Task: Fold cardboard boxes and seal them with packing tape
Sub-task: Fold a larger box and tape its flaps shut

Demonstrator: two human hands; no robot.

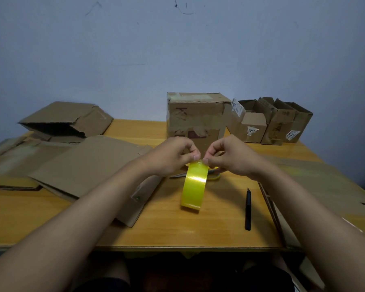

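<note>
We count one yellow tape roll [193, 186], one black knife [248, 209], one sealed tall box [195, 119], and three smaller open boxes [272, 123] at the table's back right. The flattened cardboard sheets [89, 167] overlap too much to count.

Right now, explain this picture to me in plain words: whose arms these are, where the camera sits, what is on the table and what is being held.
There is no machine here: a person's two bare arms, filmed by one camera worn on the head, looking forward and down. The left hand and right hand meet above a wooden table, their fingers pinching the top of a yellow roll of packing tape. A slim black cutter lies to the right. Flattened brown cardboard sheets lie on the left. A closed brown cardboard box stands behind the hands, with smaller open cardboard boxes on its right.
</note>
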